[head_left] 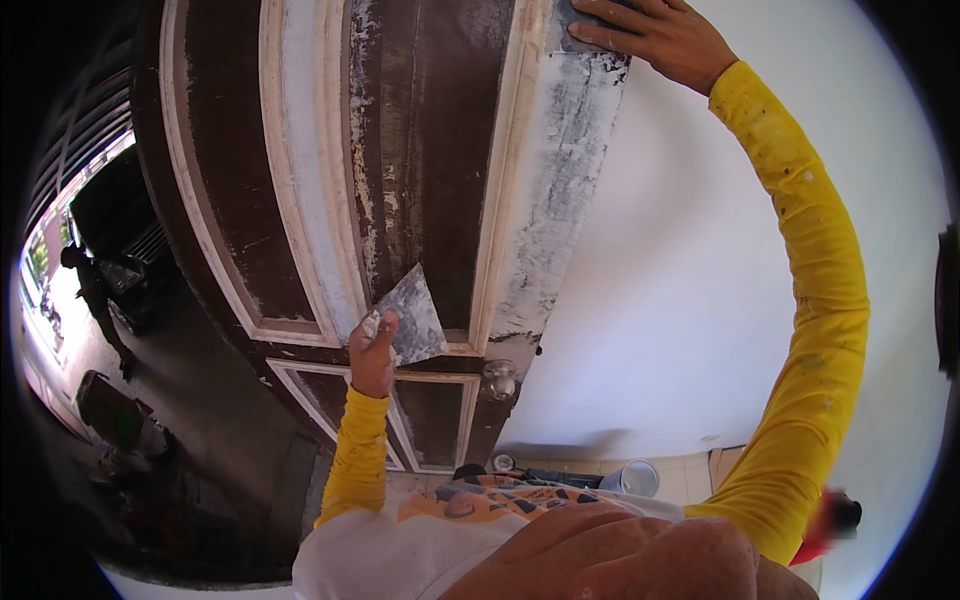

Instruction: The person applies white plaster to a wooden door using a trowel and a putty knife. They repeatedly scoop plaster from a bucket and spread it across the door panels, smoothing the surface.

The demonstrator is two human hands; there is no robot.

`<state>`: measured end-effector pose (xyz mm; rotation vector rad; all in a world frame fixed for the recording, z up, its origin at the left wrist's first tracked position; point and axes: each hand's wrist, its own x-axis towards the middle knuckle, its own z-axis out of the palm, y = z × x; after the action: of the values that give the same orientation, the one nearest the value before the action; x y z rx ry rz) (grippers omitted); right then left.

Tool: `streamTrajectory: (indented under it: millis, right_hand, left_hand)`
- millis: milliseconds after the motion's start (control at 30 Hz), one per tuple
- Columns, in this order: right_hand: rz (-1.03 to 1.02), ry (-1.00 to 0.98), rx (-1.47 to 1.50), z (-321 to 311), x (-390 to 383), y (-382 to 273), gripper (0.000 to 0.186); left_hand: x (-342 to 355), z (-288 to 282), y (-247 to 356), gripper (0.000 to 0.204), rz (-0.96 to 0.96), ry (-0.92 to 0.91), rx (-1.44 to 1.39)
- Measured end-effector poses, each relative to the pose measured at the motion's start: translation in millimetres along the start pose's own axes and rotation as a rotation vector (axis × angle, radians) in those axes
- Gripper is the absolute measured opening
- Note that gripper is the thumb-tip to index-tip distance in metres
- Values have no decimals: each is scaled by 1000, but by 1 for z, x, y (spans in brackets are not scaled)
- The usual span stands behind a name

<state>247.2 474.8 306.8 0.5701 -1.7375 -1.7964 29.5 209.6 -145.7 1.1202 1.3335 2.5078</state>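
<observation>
A brown panelled door [445, 150] with pale mouldings and white filler streaks stands before me. My left hand [374, 355] is closed around a filler-smeared putty knife [414, 318], whose wide grey blade points up in front of the door's middle rail. My right arm reaches high to the door's right edge. There my right hand [665, 40] presses a flat grey sheet [566, 30], blade-like in shape, with fingers stretched across it; the top of it is cut off by the picture's rim. Below, the right stile [560, 190] carries patchy white and grey filler.
A round door knob [499, 380] juts out at the lower right of the door. White wall [690, 270] lies to the right, with a pale bucket [637, 478] on the floor. Leftward, a person [95, 300] stands beside a dark vehicle [125, 230].
</observation>
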Motion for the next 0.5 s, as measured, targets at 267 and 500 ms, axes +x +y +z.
streamTrajectory:
  millis: [267,500]
  right_hand:
    - [315,-139,-85,15,-94,-60,82]
    - [582,-97,-62,29,-63,-72,82]
  left_hand:
    - [10,-23,-25,30,-128,-149,-22]
    - [31,-34,-112,32,-430,-277,-580]
